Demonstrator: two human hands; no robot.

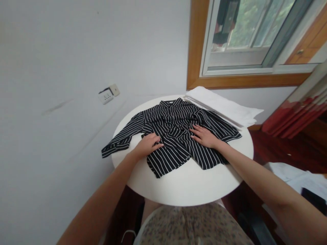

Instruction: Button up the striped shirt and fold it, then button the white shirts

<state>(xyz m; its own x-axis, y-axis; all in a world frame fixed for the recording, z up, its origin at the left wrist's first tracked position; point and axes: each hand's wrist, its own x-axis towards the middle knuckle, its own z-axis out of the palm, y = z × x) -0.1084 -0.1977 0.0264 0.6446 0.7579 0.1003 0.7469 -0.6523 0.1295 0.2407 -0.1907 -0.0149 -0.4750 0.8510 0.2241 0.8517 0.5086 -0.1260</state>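
A black shirt with white stripes (173, 117) is spread over a round white table (184, 190), collar pointing to the wall. Its body is rumpled around the middle, and one sleeve reaches past the table's left edge. On the lower left side of the shirt rests my left hand (148, 145), open, thumb apart from the fingers. My right hand (204, 136) lies flat on the right half with its fingers spread. Both palms hide the cloth under them.
Folded white cloth (222, 107) lies at the back right of the table, beside the right sleeve. A wall with a socket (105, 96) borders the back left. A window (247, 37) is behind, with a red and white curtain (288, 114) to the right.
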